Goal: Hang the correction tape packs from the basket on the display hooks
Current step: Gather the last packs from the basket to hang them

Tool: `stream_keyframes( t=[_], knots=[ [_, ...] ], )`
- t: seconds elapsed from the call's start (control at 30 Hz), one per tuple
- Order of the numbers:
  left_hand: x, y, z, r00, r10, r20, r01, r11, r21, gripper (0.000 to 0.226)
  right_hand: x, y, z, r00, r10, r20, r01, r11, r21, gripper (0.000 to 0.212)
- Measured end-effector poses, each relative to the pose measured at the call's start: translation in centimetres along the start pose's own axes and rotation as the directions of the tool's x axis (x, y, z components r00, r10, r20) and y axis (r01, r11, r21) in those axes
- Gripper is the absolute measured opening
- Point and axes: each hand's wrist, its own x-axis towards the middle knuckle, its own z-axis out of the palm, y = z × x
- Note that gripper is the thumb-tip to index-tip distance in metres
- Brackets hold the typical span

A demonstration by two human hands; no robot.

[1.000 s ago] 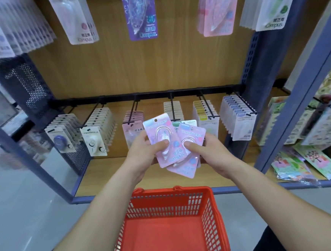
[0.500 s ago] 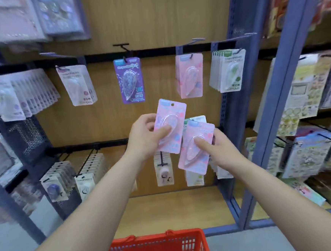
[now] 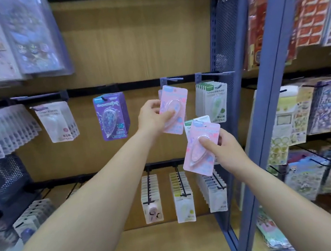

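My left hand (image 3: 153, 116) pinches a pink correction tape pack (image 3: 175, 102) and holds it up just under a blue display hook (image 3: 170, 79), in front of other pink packs hanging there. Lower and to the right, my right hand (image 3: 225, 150) grips a second pink pack (image 3: 200, 152) with a white and green pack (image 3: 197, 121) behind it. The basket is out of view.
A purple pack (image 3: 111, 115) hangs left of the pink hook and green packs (image 3: 212, 100) hang right of it. White packs (image 3: 57, 122) fill the hooks farther left. A lower row (image 3: 183, 195) holds more packs. A blue upright (image 3: 267, 117) borders sticker racks on the right.
My view has tilted up and the red basket has dropped out of sight. My left hand has lifted its pink pack up to the hook, away from the packs in my right hand.
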Motion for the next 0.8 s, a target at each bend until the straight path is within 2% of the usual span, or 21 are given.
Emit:
stream_keyframes(
  t=[0.27,0.43,0.6,0.67,0.73,0.8],
  knots=[
    [-0.5,-1.6,0.6,0.996,-0.009,-0.086,0.004,0.998,-0.06,0.037,0.6,1.0,-0.5,0.999,0.054,-0.007,-0.054,0.999,0.002,0.018],
    [0.8,-1.6,0.5,0.996,-0.047,-0.08,0.045,0.999,-0.029,0.04,0.4,0.4,-0.3,0.999,0.034,-0.007,-0.034,0.999,0.028,0.019],
    [3.0,-1.8,0.8,0.982,-0.13,-0.136,0.144,0.985,0.096,0.044,-0.1,-0.1,-0.7,0.999,0.033,-0.005,-0.033,0.998,0.05,0.019],
    [2.8,-2.0,0.9,0.976,-0.164,-0.146,0.188,0.968,0.166,0.053,-0.4,-0.1,-0.8,0.999,0.035,0.0,-0.035,0.998,0.047,0.019],
    [1.2,-2.6,0.7,0.979,-0.123,-0.165,0.163,0.953,0.256,0.066,-0.6,0.0,-0.7,0.999,0.038,0.006,-0.038,0.998,0.045,0.02],
    [-1.4,-3.6,0.3,0.989,0.002,-0.15,0.041,0.958,0.285,0.057,-0.9,0.1,-0.3,0.999,0.041,0.012,-0.041,0.998,0.055,0.022]
  ],
)
